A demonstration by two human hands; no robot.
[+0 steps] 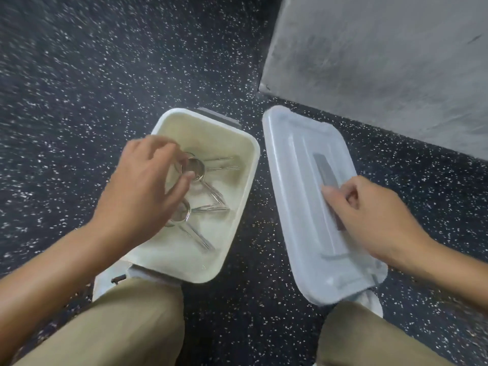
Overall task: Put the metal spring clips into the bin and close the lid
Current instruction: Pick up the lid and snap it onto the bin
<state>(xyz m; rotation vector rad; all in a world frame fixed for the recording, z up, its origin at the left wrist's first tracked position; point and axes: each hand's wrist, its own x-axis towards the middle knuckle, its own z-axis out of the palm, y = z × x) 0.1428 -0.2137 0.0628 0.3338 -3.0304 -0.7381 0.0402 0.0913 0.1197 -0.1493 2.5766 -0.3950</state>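
Observation:
A white plastic bin [248, 165] stands open on the speckled floor between my knees. Inside it lie metal spring clips: one [211, 165] near the far end and another [195, 228] closer to me. My left hand [142, 186] hovers inside the bin, thumb and fingers around the coil of the far clip; whether it grips it is unclear. The translucent lid [295, 159] lies flat on the floor to the right of the bin. My right hand [369, 215] rests on the lid, fingers curled over its grey handle [324, 167].
A grey wall or panel [383, 67] rises at the back right, close behind the lid. Dark speckled floor [79, 101] spreads to the left and beyond. My knees in khaki trousers and white shoes sit just below the bin and lid.

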